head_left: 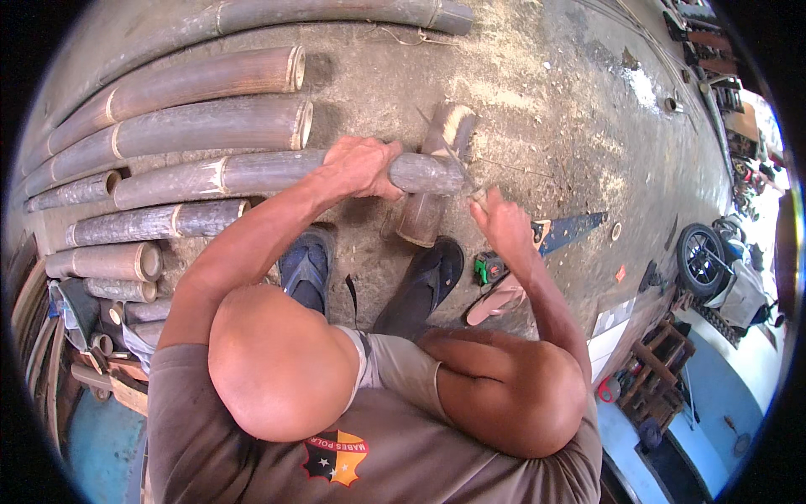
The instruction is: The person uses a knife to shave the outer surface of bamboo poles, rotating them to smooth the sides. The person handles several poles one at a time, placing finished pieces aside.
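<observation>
I see bamboo lengths point(206, 84) left of short bamboo block point(421, 220). Held bamboo pole point(273, 172): long axis roughly left-right, right end pointing right, resting across block. Left hand point(363, 166) clamped on pole, just left of block; palm hidden. Right hand point(504, 220), right of block, wrapped round thin blade point(454, 157); gripped end mostly covered, cutting edge unreadable to me. Handsaw point(575, 231) right of block.

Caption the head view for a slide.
Left hand grips a bamboo pole lying across a short bamboo section; right hand holds a thin-bladed tool near the pole's end.
</observation>
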Tool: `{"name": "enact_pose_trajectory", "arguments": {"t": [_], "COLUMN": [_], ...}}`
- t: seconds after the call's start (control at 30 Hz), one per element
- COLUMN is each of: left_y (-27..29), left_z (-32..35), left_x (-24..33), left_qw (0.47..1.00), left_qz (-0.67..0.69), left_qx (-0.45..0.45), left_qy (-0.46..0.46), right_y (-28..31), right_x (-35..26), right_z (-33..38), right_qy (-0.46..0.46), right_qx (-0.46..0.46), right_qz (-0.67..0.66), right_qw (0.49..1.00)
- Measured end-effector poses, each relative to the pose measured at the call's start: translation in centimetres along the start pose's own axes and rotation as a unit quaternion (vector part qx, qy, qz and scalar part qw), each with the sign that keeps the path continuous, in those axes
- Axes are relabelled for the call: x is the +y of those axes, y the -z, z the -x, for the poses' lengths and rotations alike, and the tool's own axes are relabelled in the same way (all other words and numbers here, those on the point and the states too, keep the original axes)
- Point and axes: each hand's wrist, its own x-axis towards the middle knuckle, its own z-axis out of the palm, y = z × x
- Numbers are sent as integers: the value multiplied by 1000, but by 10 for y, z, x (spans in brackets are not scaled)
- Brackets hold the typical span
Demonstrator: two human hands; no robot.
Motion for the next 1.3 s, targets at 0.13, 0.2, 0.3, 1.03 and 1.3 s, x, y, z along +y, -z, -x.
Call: {"name": "enact_pose_trajectory", "arguments": {"t": [0.13, 0.2, 0.3, 1.03, 1.3], "left_y": [-1, -10, -1, -10, 9], "left_z": [3, 3, 4, -13, -13], "left_x": [-3, -10, -3, -3, 15], "left_qw": [1000, 1000, 1000, 998, 1000], "left_qz": [10, 16, 3, 6, 11], "left_qx": [1, 15, 14, 44, -29], "left_qy": [11, -1, -17, -44, 2], "right_y": [33, 45, 9, 14, -5], "right_x": [-38, -42, -2, -17, 19], "right_z": [15, 20, 8, 31, 11], "right_qy": [103, 208, 68, 106, -77], "right_qx": [31, 106, 42, 158, -57], "right_qz": [-108, -142, -58, -96, 8], "right_qw": [988, 962, 995, 977, 995]}}
